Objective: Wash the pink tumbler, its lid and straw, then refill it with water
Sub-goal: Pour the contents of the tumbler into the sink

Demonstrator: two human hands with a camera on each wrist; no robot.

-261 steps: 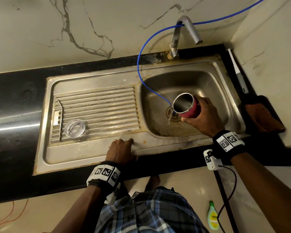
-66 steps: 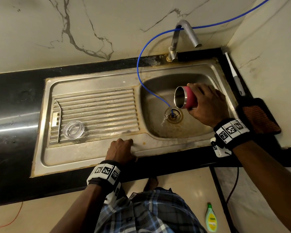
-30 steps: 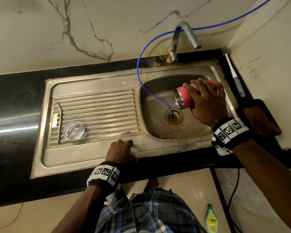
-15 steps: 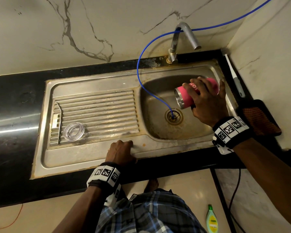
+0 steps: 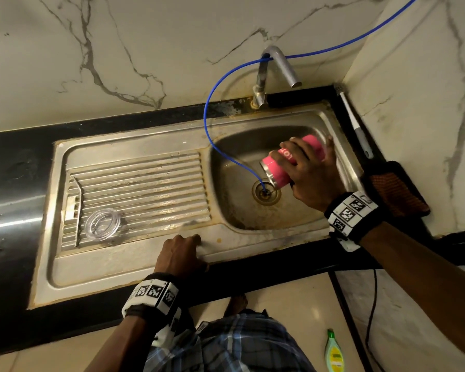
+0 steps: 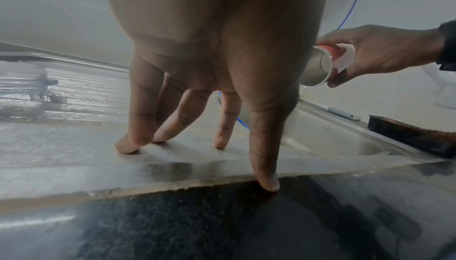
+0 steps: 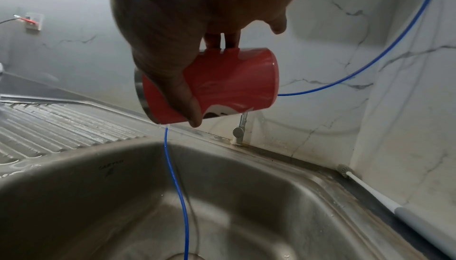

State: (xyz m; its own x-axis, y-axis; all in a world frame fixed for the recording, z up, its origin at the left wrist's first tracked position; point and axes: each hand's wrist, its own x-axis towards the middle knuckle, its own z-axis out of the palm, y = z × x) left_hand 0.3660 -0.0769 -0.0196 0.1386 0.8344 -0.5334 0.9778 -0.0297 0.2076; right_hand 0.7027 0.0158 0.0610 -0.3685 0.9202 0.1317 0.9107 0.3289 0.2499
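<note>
My right hand [image 5: 310,171] grips the pink tumbler [image 5: 277,170] around its body, tipped on its side over the sink basin [image 5: 242,210], steel mouth pointing left and slightly down above the drain [image 5: 266,193]. In the right wrist view the tumbler [image 7: 222,86] lies level and a thin trickle of water falls from its rim. The clear lid [image 5: 102,224] lies on the ribbed drainboard [image 5: 145,189], with the thin metal straw [image 5: 78,208] beside it on the left. My left hand [image 5: 180,253] rests with straight fingers [image 6: 138,127] on the sink's front rim, holding nothing.
A blue hose [image 5: 212,124] hangs from the tap [image 5: 277,68] into the drain. A white brush [image 5: 355,122] lies along the right wall, and a dark tray with an orange scrubber [image 5: 392,186] sits beside the basin. A green bottle [image 5: 333,350] stands on the floor.
The right hand has tilted the tumbler from mouth-up to lying on its side and raised it a little, pouring its water into the basin. The left hand has stayed on the rim.
</note>
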